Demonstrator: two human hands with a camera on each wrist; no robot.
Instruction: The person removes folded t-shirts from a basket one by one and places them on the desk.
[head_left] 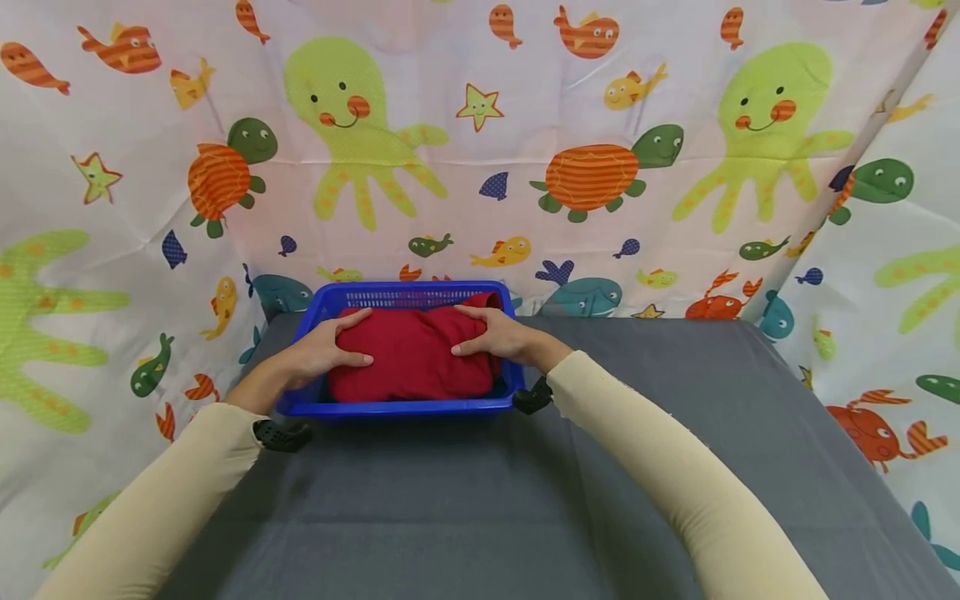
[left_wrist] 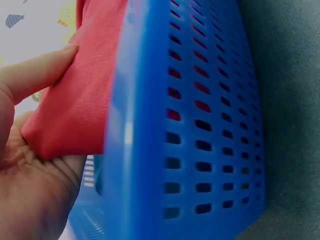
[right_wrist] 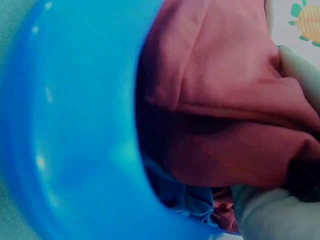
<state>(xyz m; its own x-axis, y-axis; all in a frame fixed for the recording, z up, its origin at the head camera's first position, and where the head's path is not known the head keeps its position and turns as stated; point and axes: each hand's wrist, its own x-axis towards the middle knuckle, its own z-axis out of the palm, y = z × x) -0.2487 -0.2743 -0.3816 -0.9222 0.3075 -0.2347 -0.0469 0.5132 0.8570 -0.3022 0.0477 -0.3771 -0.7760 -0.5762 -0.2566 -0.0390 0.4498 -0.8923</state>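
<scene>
A folded red cloth (head_left: pixel 412 354) lies within the blue plastic basket (head_left: pixel 405 407), its upper part near rim height. At its left end my left hand (head_left: pixel 311 354) grips the fold; in the left wrist view the thumb (left_wrist: pixel 42 70) presses on the fabric and the fold's end sits against the palm. My right hand (head_left: pixel 506 337) holds the other end, thumb on the near face and fingers over the top. Below the red folds, the right wrist view shows some blue fabric (right_wrist: pixel 197 200) inside the basket, mostly hidden.
The basket stands at the back left of a table with a dark grey cover (head_left: pixel 450 517). A white curtain (head_left: pixel 480 192) printed with sea animals hangs behind and along both sides, close to the basket's back and left. Perforated basket walls (left_wrist: pixel 210 120) rise around the cloth.
</scene>
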